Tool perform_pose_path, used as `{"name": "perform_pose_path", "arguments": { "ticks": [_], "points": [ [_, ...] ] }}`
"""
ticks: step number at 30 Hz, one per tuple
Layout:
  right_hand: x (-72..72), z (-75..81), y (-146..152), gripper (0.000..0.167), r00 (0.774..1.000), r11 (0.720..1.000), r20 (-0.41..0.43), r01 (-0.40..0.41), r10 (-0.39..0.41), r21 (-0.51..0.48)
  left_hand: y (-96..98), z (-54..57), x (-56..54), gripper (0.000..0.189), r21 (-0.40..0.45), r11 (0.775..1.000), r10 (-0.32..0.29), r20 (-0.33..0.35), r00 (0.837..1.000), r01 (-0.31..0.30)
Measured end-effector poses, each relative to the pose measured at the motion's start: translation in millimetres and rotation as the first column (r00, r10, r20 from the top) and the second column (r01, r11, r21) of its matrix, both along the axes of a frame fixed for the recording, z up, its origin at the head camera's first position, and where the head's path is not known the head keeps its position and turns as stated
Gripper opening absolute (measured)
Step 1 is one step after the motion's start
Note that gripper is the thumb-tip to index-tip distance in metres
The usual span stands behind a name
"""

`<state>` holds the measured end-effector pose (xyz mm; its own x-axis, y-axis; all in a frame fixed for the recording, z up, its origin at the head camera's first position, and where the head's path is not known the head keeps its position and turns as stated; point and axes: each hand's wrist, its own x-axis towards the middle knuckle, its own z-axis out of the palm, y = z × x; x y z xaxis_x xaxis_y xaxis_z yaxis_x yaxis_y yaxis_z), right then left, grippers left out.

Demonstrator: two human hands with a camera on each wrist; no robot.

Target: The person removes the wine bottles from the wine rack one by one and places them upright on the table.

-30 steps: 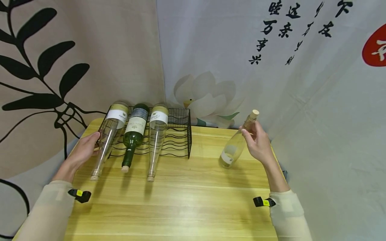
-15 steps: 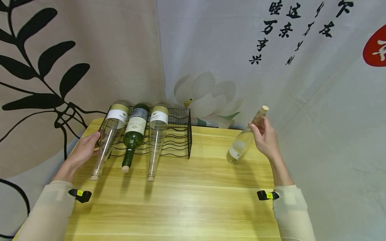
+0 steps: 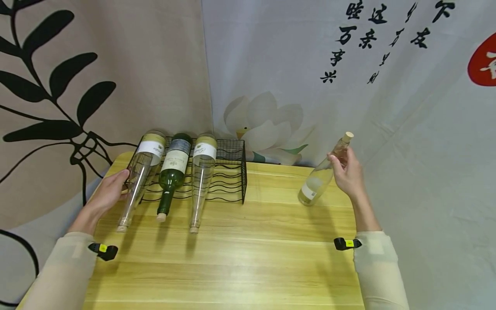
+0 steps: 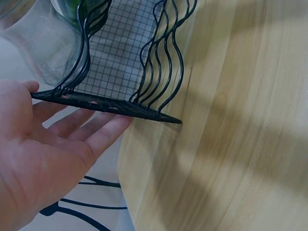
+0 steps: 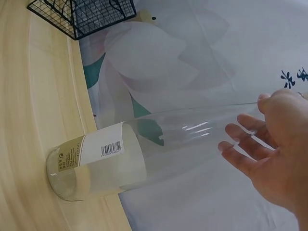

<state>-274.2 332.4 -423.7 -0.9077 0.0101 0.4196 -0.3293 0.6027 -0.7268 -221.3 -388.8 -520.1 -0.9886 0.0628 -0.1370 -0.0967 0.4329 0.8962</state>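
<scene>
My right hand [image 3: 348, 174] grips the neck of a clear corked glass bottle [image 3: 319, 183] over the table's right side, its cork upward. The right wrist view shows the bottle [image 5: 106, 159] base low by the tabletop; whether it touches, I cannot tell. At the left, my left hand [image 3: 110, 189] holds the end of a black wire wine rack [image 3: 232, 172]. In the left wrist view its fingers [image 4: 103, 134] lie along the outside of the rack's side panel. On the rack lie a clear bottle [image 3: 140, 185], a green bottle [image 3: 172, 174] and another clear bottle [image 3: 201, 181], corks toward me.
The wooden table [image 3: 240, 267] runs beneath both hands. Behind it hangs a printed cloth [image 3: 263, 60] with a flower and black characters, close to the rack's back. Another cloth [image 3: 155, 64] with black leaves hangs at the left.
My right hand has moved right and slightly away from me, carrying the clear bottle with it. The left hand, the rack and its bottles have stayed in place.
</scene>
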Motion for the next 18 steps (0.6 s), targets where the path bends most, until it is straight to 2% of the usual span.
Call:
{"name": "perform_pose_path", "arguments": {
  "ticks": [8,18],
  "points": [
    [-9.8,-0.5,9,0.035,0.999,1.0,-0.041,0.02,-0.02,-0.01,1.5,2.7,0.7,0.08,-0.023,1.0,0.003,0.013,1.0,-0.003],
    [-13.4,3.2,16,0.04,0.995,0.994,0.021,0.1,-0.101,0.044,1.3,1.9,2.0,0.077,-0.016,1.0,0.0,-0.009,1.0,0.0]
  ]
}}
